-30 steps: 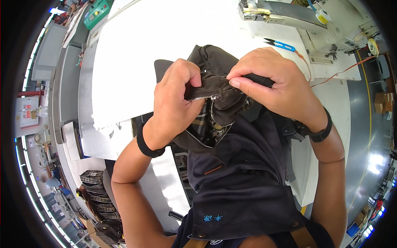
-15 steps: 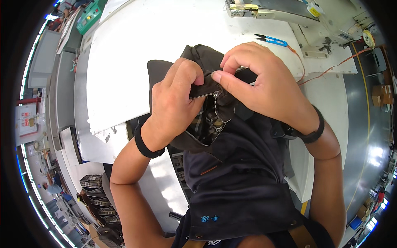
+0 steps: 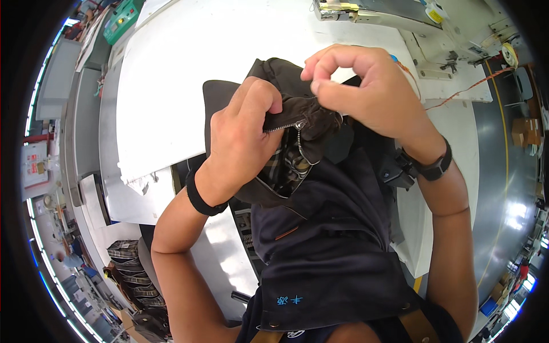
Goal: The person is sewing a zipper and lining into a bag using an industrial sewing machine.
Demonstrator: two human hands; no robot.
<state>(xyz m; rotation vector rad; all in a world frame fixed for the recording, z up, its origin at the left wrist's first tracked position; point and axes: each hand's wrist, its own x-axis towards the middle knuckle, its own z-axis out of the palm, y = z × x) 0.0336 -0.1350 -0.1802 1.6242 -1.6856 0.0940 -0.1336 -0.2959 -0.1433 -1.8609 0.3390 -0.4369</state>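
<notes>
A dark brown fabric pouch [image 3: 226, 106] with a metal zipper [image 3: 286, 127] lies over the table's near edge and my lap. Its zipped opening gapes, showing a plaid lining [image 3: 280, 171]. My left hand [image 3: 243, 134] is closed on the fabric beside the zipper. My right hand [image 3: 377, 94] is raised just above and to the right of the cloth, thumb and forefinger curled toward each other in a pinch. Whatever is between those fingertips is too small to make out. Behind that hand, thread snips [image 3: 394, 58] show only a bit of blue handle.
A white tabletop [image 3: 166, 103] spreads beyond the pouch. Machine parts [image 3: 377, 14] stand at the far right, with an orange cord [image 3: 469, 90] running to them. Stacked plaid pieces [image 3: 134, 268] sit at lower left. A green box [image 3: 121, 22] is at far left.
My right hand has lifted off the fabric and moved slightly up and to the right, now covering most of the thread snips. My left hand keeps its hold.
</notes>
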